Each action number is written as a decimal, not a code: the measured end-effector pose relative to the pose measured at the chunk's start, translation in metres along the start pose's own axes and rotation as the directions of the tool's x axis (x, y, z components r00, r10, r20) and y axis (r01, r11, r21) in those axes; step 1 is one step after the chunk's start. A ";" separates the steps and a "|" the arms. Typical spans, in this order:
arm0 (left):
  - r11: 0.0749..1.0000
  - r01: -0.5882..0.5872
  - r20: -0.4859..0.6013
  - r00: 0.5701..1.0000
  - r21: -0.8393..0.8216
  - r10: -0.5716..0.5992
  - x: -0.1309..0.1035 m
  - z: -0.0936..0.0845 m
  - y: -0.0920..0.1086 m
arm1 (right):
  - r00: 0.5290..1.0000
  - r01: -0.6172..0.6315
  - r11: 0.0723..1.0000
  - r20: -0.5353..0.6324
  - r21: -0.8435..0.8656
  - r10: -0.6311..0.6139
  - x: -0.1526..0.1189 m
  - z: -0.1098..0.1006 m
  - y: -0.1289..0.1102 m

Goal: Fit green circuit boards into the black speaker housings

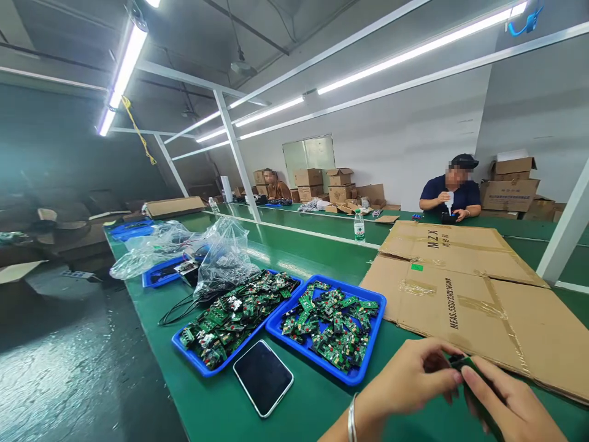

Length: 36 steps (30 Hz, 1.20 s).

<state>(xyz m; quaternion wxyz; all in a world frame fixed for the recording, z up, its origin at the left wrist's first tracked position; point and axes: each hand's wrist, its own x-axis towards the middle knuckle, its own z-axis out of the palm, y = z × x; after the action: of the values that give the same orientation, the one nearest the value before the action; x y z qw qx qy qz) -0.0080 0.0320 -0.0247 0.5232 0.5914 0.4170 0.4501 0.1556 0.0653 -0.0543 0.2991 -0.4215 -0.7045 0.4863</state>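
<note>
A small dark part [461, 362], at 5 o'clock over the table [294, 399], is pinched between left hand [409, 380] and right hand [506, 405] fingers, with board trays [368, 344] at 9 o'clock.

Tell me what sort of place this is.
Probably an electronics assembly workshop: blue trays heaped with green circuit boards sit on a long green workbench, with cardboard boxes stacked along the wall.
</note>
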 end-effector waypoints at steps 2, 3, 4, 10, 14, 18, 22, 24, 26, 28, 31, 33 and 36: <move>0.997 0.073 -0.053 0.996 -0.027 -0.074 0.024 0.005 -0.034 | 0.999 -0.027 0.999 -0.039 0.046 0.029 0.023 0.000 0.020; 0.991 0.128 -0.124 0.984 0.026 -0.124 0.034 0.009 -0.052 | 0.997 -0.031 0.996 -0.062 0.086 0.037 0.036 0.002 0.035; 0.986 0.158 -0.184 0.972 0.058 -0.145 0.042 0.013 -0.069 | 0.997 -0.041 0.991 -0.061 0.125 0.049 0.048 0.005 0.052; 0.917 0.264 -0.303 0.938 0.300 -0.170 0.051 0.031 -0.131 | 0.930 -0.058 0.998 -0.362 0.014 0.059 0.083 0.024 0.127; 0.894 0.258 -0.266 0.950 0.365 -0.165 0.050 0.028 -0.143 | 0.940 -0.047 0.997 -0.340 -0.065 0.022 0.077 0.028 0.133; 0.885 0.258 -0.267 0.950 0.388 -0.160 0.051 0.027 -0.150 | 0.935 -0.080 0.996 -0.351 -0.043 0.059 0.079 0.025 0.146; 0.879 0.251 -0.285 0.948 0.406 -0.140 0.053 0.029 -0.156 | 0.925 -0.160 0.987 -0.349 0.005 0.152 0.090 0.020 0.170; 0.875 0.244 -0.299 0.947 0.418 -0.121 0.054 0.029 -0.158 | 0.926 -0.200 0.980 -0.324 0.021 0.196 0.093 0.018 0.177; 0.875 0.229 -0.313 0.945 0.427 -0.094 0.053 0.030 -0.159 | 0.924 -0.232 0.972 -0.305 0.029 0.229 0.094 0.016 0.177; 0.879 0.205 -0.327 0.943 0.431 -0.060 0.051 0.031 -0.160 | 0.915 -0.258 0.966 -0.314 0.028 0.253 0.092 0.014 0.174; 0.887 0.168 -0.345 0.939 0.429 -0.011 0.047 0.031 -0.160 | 0.895 -0.266 0.964 -0.374 -0.005 0.245 0.087 0.011 0.167; 0.892 0.149 -0.348 0.937 0.428 0.011 0.044 0.031 -0.158 | 0.882 -0.261 0.965 -0.416 -0.036 0.223 0.085 0.009 0.162; 0.895 0.121 -0.338 0.940 0.430 0.035 0.039 0.031 -0.153 | 0.871 -0.274 0.960 -0.439 -0.061 0.220 0.083 0.006 0.159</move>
<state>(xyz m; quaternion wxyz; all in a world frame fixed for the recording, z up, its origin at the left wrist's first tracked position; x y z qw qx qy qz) 0.0286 0.0776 -0.1746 0.3050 0.5998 0.6051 0.4255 0.1601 0.1631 -0.2040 0.3555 -0.6218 -0.5901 0.3724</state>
